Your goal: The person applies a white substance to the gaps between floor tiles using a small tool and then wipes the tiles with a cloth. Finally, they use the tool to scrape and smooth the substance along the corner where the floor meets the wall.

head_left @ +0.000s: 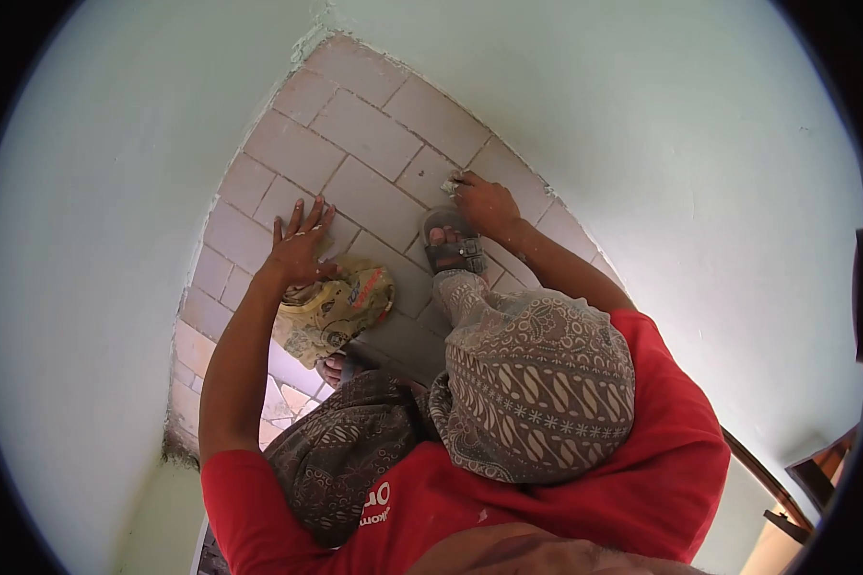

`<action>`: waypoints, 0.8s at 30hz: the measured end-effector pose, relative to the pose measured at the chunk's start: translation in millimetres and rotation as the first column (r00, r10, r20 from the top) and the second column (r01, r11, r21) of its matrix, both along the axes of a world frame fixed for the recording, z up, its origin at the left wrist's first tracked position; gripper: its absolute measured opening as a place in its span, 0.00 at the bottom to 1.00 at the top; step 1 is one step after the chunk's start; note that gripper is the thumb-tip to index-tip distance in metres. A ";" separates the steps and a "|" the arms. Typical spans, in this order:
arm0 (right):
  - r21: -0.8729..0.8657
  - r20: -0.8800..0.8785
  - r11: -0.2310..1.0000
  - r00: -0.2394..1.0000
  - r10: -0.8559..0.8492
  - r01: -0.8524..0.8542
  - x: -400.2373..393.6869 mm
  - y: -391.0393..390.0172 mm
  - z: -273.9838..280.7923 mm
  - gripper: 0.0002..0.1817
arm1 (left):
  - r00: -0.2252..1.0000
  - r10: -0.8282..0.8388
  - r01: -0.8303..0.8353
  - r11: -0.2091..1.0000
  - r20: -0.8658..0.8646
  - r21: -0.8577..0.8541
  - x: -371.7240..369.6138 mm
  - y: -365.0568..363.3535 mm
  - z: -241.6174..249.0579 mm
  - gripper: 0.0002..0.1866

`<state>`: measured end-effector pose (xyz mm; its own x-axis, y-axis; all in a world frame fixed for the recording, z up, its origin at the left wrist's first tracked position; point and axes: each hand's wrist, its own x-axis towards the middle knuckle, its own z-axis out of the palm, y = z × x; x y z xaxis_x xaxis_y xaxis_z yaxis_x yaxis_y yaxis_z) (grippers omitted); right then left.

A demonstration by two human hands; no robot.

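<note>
My left hand (302,244) lies with its fingers spread on the tiled floor (364,131). Just below its palm is a crumpled, yellowish printed bag (350,309), overlapping the heel of the hand in this view. My right hand (489,204) is closed, its fingertips pressed down at the floor around a small whitish wad (452,182). The wad looks like a scrap of cloth or paste; its kind does not show clearly. Dark joints run between the pale pinkish tiles. Whitish smears mark the left fingers.
My sandalled foot (451,244) stands between the hands, close to the right one. Pale green walls (115,192) rise on both sides and meet in a corner at the top. Wooden furniture (823,470) stands at the lower right. My patterned-cloth knees (537,393) fill the lower middle.
</note>
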<state>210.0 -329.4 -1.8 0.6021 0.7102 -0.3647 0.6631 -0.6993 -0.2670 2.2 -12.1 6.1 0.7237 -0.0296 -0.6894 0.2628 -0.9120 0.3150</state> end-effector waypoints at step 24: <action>0.040 0.080 0.994 0.992 0.095 -0.098 23.2 54.3 -2.4 0.14 | 0.999 -0.025 0.023 0.998 0.029 0.060 4.7 -0.1 5.3 0.69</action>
